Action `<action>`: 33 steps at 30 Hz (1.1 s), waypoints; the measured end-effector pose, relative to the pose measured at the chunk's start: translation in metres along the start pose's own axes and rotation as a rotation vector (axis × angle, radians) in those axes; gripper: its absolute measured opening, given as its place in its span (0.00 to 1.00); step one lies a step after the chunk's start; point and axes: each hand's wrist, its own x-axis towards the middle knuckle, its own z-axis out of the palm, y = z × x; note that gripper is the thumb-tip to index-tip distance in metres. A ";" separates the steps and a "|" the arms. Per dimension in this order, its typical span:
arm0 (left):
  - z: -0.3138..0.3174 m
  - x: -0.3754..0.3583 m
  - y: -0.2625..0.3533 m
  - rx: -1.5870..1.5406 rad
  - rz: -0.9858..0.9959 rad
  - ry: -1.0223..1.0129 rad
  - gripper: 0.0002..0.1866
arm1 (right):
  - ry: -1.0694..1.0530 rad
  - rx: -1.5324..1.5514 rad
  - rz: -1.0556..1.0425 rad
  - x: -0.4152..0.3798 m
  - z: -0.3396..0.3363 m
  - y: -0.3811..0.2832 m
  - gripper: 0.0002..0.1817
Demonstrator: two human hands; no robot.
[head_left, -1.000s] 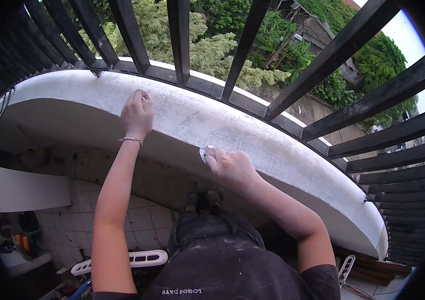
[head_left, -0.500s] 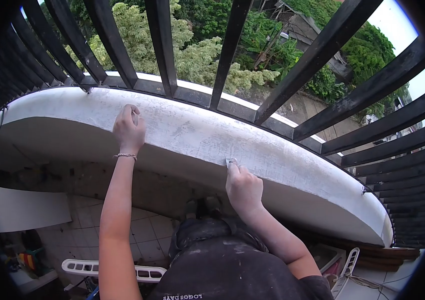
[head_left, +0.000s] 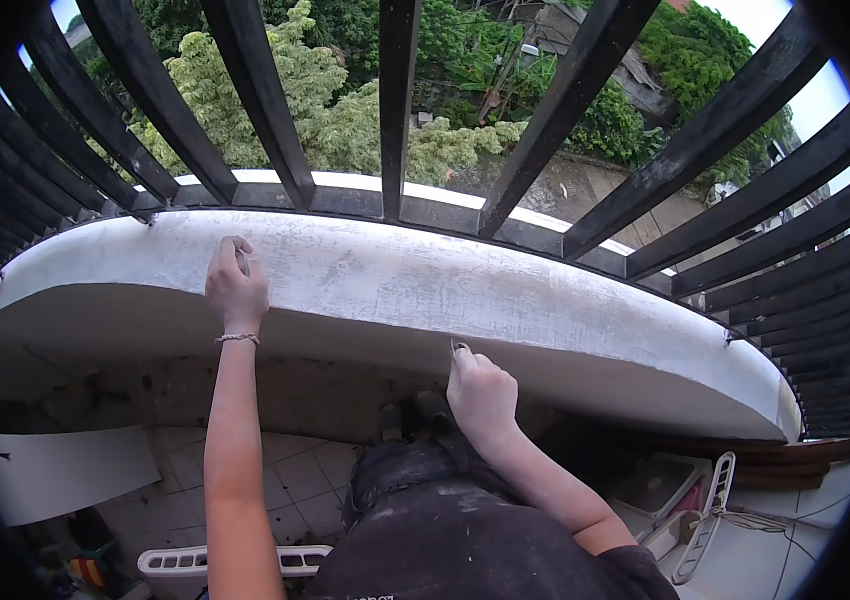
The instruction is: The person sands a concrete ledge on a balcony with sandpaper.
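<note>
A curved white parapet wall (head_left: 395,280) with patchy, scraped-looking paint runs across the head view. My left hand (head_left: 237,285) is at the wall's face on the left, fingers curled closed; I cannot tell what, if anything, is inside them. Pinched in my right hand (head_left: 483,395) is a small putty knife (head_left: 457,347), mostly hidden by the fingers with only its tip showing. That tip is right by the lower edge of the wall, right of centre. Pale dust coats both hands.
Black railing bars (head_left: 394,120) rise along the top of the wall, with trees (head_left: 245,100) beyond. Below are floor tiles (head_left: 295,470), a white ladder-like plastic frame (head_left: 170,563), a curved white panel (head_left: 70,465) and a coiled cord (head_left: 760,522).
The view has shifted, so the wall sits lower in it. My right hand with the putty knife has drawn down from the wall's face to its lower edge. My left hand stays by the wall.
</note>
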 end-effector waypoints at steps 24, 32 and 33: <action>-0.001 0.003 -0.001 0.001 -0.003 -0.028 0.04 | 0.567 0.223 0.110 0.001 0.034 -0.004 0.18; -0.002 0.000 0.007 -0.017 -0.017 -0.032 0.04 | 0.506 0.336 -0.074 0.018 0.065 -0.081 0.24; -0.003 0.000 0.004 -0.026 -0.016 -0.040 0.04 | 0.506 0.336 -0.072 0.019 0.063 -0.082 0.24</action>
